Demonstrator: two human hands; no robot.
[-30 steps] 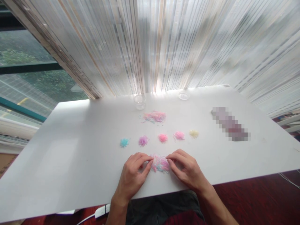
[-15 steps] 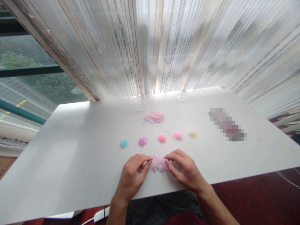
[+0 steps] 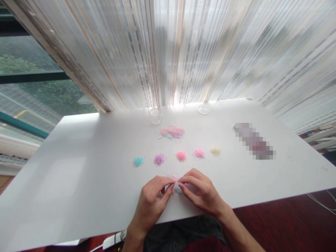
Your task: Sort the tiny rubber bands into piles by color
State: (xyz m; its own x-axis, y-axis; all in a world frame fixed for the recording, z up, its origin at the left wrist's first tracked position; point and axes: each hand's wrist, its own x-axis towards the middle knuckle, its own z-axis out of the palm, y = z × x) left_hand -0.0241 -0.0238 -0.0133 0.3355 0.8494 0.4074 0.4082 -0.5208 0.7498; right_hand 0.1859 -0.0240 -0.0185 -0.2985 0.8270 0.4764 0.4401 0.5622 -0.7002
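My left hand (image 3: pixel 154 196) and my right hand (image 3: pixel 201 192) meet over a mixed pile of pastel rubber bands (image 3: pixel 172 176) near the front edge of the table. Thumb and forefinger are pinched on both hands, the fingertips almost touching; what they hold is too small to make out. My fingers cover much of this pile. Beyond it lies a row of small single-colour heaps: turquoise bands (image 3: pixel 138 161), purple bands (image 3: pixel 159 159), coral-pink bands (image 3: pixel 181 156), light pink bands (image 3: pixel 199 153) and pale yellow bands (image 3: pixel 215 151). Farther back is another mixed pile (image 3: pixel 172 132).
A clear round tub (image 3: pixel 156 116) and a clear lid (image 3: pixel 204 110) sit toward the back of the white table (image 3: pixel 86 196). A blurred-out item (image 3: pixel 254 140) lies at the right. Striped curtains (image 3: pixel 168 52) hang along the far edge. A power strip (image 3: pixel 114 240) is below the front edge.
My hands have come closer together over the mixed pile, the right one moving left and the left one slightly right. My right thumb and forefinger have closed into a pinch.
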